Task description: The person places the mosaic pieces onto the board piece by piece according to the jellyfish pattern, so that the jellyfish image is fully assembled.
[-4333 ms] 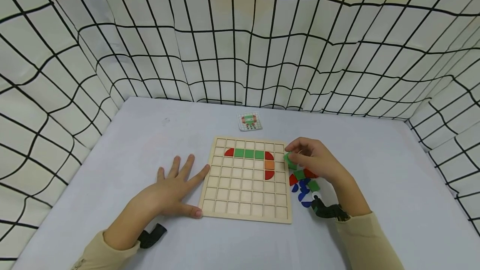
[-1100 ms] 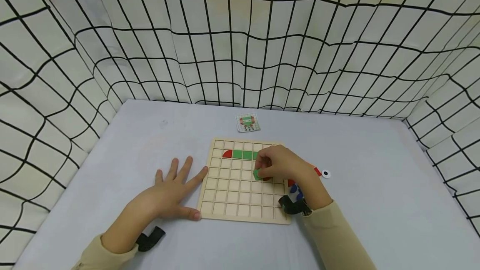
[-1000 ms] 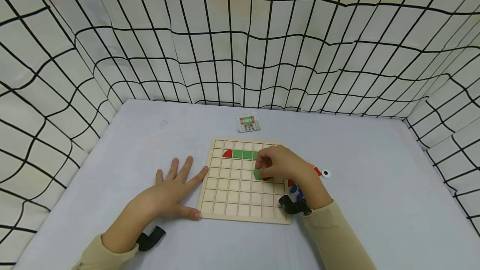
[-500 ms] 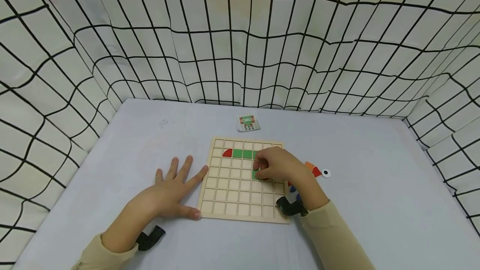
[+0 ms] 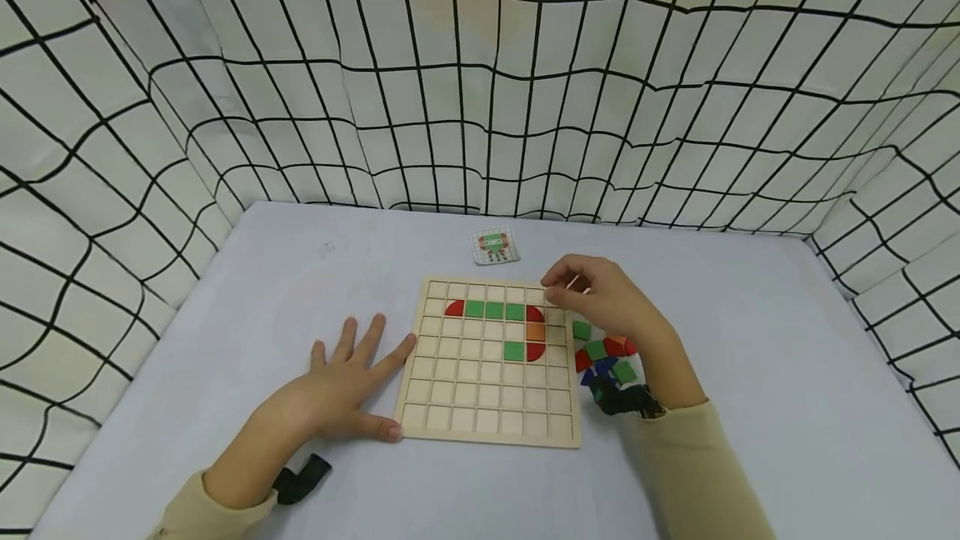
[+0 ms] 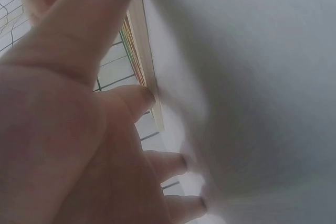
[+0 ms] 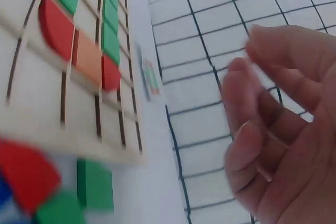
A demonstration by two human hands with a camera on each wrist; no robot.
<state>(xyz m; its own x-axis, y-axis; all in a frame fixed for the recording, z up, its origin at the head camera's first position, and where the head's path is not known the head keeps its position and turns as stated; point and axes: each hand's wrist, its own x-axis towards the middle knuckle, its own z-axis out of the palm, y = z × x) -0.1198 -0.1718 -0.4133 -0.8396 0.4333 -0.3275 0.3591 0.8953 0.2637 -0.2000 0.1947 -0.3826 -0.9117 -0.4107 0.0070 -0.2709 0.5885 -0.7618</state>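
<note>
A wooden grid board [image 5: 457, 392] lies on the white table. On its upper rows sit red rounded pieces, a row of green squares [image 5: 494, 310] and an orange square [image 5: 535, 332]. One green square tile [image 5: 513, 351] lies left of the lower red piece [image 5: 536, 352]. My left hand [image 5: 337, 394] rests spread on the table, index fingertip and thumb touching the board's left edge. Above the board's upper right corner hovers my right hand [image 5: 603, 294], fingers loosely bent, with nothing between them; the right wrist view shows its fingers [image 7: 283, 45] bare.
Right of the board is a heap of loose pieces: a green square [image 5: 581, 331], red pieces [image 5: 617, 346], blue pieces [image 5: 600, 368], partly hidden by the wrist strap. A small picture card [image 5: 494, 246] lies beyond the board. Black-lined netting [image 5: 480, 90] surrounds the table.
My right hand brought a green square tile from the heap to the board, let it go left of the lower red piece, then moved up and right. My left hand stayed put.
</note>
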